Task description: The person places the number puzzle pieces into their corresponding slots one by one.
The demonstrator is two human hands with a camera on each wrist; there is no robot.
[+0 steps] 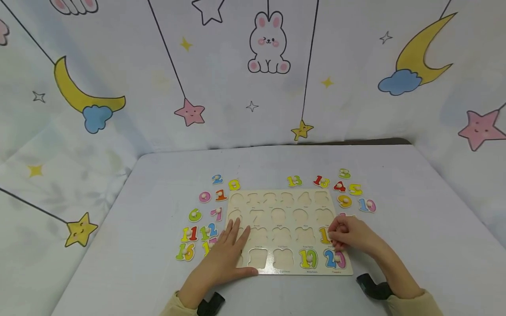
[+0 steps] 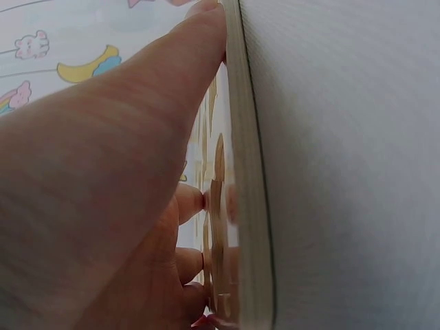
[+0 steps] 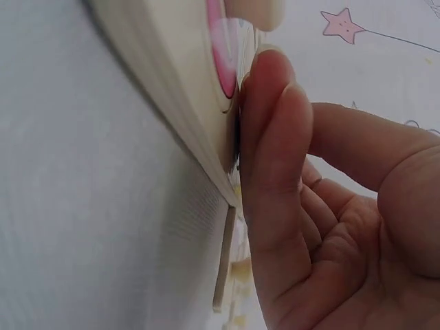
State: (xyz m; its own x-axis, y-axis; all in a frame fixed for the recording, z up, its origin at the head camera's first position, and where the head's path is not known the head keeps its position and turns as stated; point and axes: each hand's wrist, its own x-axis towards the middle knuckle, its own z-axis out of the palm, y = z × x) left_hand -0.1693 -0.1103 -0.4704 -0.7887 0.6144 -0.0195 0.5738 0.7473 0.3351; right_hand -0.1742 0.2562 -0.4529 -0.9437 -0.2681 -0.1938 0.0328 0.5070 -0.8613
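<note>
Toward the left edge of the counter, a green-and-orange 16, a yellow-and-red 11, a green 6 and a pink 0 are laid out; beside them a green-and-blue 12, a pink 7 and a blue 2 are seen. The left hand is rested on the pale board, set midway between the counter's left and right edges; its grip is spread, the thumb lying along the near rim. Toward the counter's far edge, a 13 is placed just beyond the board. In the board's near row, a 19 and a 20 are seated. Above the 20, a yellow-orange piece is pinched by the right hand, its second digit hidden by the grip. Toward the right edge, a red 4, a yellow 5 and a blue-and-pink 10 are scattered.
</note>
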